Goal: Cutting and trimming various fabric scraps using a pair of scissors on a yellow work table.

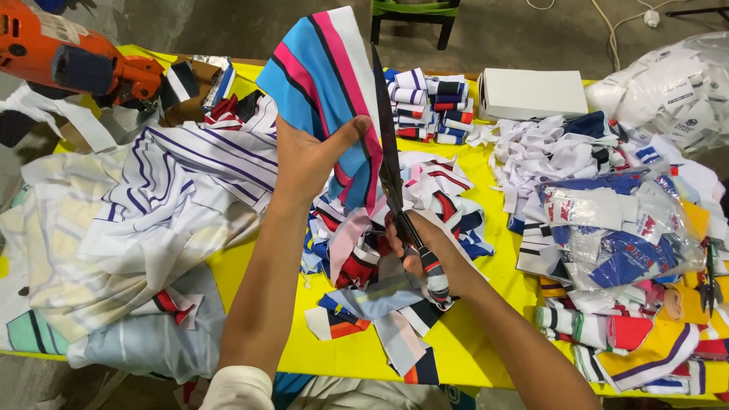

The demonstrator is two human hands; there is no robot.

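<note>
Hands are cutting striped cloth above a yellow table (471, 326).
The left hand (307, 156) is pinching the striped fabric piece (319, 72), raised over the scraps; the right hand (425, 250) is gripping the scissors (389, 144), fingers clamped on the handles.

Bare yellow surface (486, 319) lies open beside the right hand (425, 247); fabric scraps (380, 304) and bagged trims (615, 228) crowd elsewhere.
</note>
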